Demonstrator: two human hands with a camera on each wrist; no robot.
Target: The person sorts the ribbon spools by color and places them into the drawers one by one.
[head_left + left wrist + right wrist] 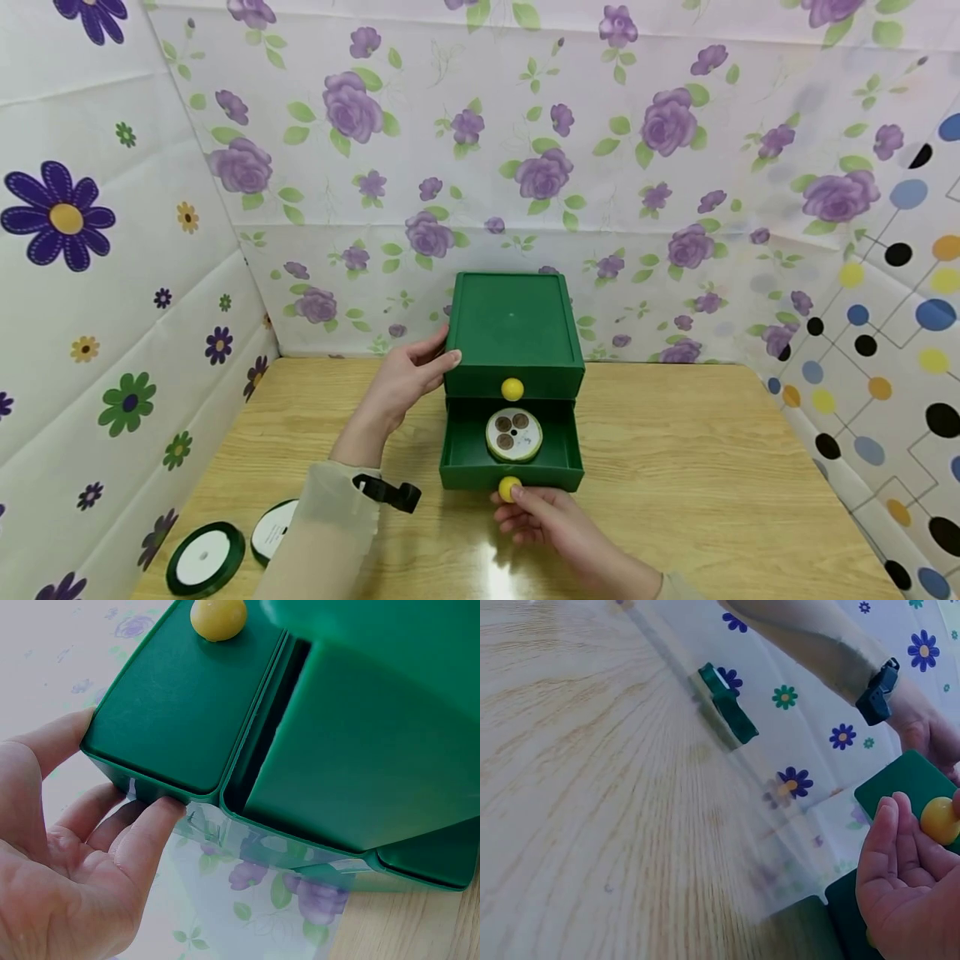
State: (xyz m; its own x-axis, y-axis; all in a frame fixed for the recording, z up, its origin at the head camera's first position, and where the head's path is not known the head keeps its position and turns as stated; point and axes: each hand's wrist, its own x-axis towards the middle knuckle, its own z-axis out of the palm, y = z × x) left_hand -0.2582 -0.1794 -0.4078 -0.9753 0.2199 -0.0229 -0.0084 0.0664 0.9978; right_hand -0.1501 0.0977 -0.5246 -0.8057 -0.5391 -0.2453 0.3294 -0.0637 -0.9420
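Note:
A green drawer cabinet with yellow knobs stands at the back of the table. Its drawer below the top one is pulled out, and in it lies a flat round spool with a white face, brown circles and a yellowish rim. My left hand grips the cabinet's upper left front corner; in the left wrist view its fingers bend against the side. With thumb and forefinger my right hand pinches the pulled-out drawer's yellow knob, the other fingers curled loosely below.
Two ribbon spools, a green one and another with a white face, lie at the table's front left, the second partly behind my left forearm. Flowered cloth hangs behind the cabinet; dotted cloth hangs at the right.

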